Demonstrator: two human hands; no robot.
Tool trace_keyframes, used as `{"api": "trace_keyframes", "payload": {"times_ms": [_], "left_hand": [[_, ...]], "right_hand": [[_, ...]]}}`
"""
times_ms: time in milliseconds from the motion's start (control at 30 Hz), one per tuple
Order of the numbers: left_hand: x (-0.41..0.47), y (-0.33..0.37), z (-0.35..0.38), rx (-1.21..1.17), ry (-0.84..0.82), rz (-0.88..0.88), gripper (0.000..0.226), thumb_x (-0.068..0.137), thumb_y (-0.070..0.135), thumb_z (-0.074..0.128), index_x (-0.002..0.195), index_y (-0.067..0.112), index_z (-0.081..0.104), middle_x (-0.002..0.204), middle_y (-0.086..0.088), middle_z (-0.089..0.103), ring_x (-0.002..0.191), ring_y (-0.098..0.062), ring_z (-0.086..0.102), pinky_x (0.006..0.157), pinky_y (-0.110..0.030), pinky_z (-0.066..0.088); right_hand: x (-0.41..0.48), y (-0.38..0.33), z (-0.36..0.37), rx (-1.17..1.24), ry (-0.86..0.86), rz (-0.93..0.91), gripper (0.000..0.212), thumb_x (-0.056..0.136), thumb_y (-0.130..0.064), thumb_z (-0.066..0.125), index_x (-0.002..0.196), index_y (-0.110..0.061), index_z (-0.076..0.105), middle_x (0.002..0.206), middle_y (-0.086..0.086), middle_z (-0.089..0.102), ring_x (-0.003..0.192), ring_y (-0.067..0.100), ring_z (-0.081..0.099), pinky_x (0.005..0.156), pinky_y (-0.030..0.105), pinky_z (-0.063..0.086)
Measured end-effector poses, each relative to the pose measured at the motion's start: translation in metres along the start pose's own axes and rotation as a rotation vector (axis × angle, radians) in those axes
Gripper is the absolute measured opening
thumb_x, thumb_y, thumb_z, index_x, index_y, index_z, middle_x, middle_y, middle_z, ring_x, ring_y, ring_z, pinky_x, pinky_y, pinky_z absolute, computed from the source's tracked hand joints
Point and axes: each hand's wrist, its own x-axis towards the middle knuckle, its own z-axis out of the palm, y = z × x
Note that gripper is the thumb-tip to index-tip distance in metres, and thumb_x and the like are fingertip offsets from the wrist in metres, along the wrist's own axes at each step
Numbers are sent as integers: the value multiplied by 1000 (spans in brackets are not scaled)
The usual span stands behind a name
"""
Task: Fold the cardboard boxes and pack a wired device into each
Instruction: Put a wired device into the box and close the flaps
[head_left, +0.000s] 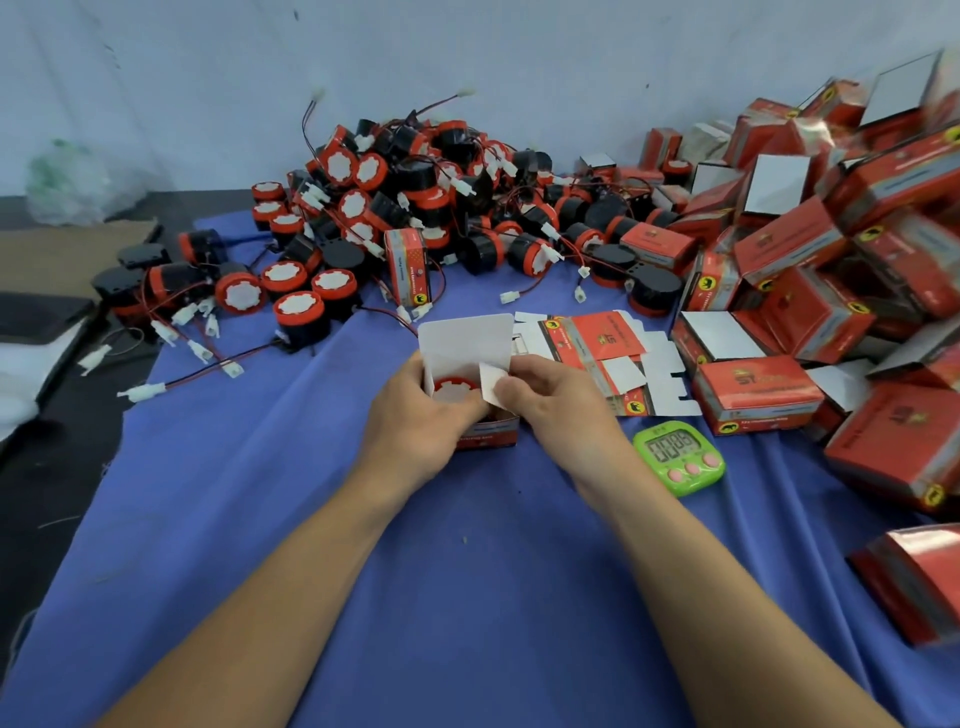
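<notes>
While a heap of red-and-black wired devices (395, 208) with white plugs is piled at the back left of the blue cloth (260, 493), a small cardboard box (491, 431) is held upright at the centre. The box is gripped at its left side by the left hand (421, 415), fingers curled round it, and its tall white lid flap is stood open. One device (453, 388), red rim and white face upward, is seen seated inside the box. A white side flap (491, 382) is pinched between thumb and fingers of the right hand (556, 410), just beside the opening. Flat unfolded cartons (597, 343) are laid just behind that hand. A green digital timer (679, 457) with pink buttons is set near the right wrist, and red boxes (831, 260) are heaped in a jumble along the right edge.
</notes>
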Motion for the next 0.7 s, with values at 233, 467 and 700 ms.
{"api": "trace_keyframes", "payload": {"times_ms": [233,467,700], "left_hand": [[2,-1,-16,-258,-239,7,34,88,18,66,120,28,72,110,7,79,104,-18,73,79,-25,58],[3,-2,-27,-436,-425,81,49,85,21,47,126,20,73,123,-9,75,109,-24,71,88,-31,58],[13,-8,-34,-252,-447,87,45,101,-2,52,128,30,68,124,6,75,115,-14,70,94,-30,53]], "right_hand": [[0,2,2,-69,17,-30,25,99,-10,61,119,-21,73,106,-11,77,100,7,71,95,38,58],[5,4,3,-68,14,-8,27,96,-6,62,116,-21,72,103,-10,78,98,8,72,94,40,59],[8,7,9,172,40,-32,40,87,13,62,102,-22,75,98,-2,79,96,19,74,86,42,62]]}}
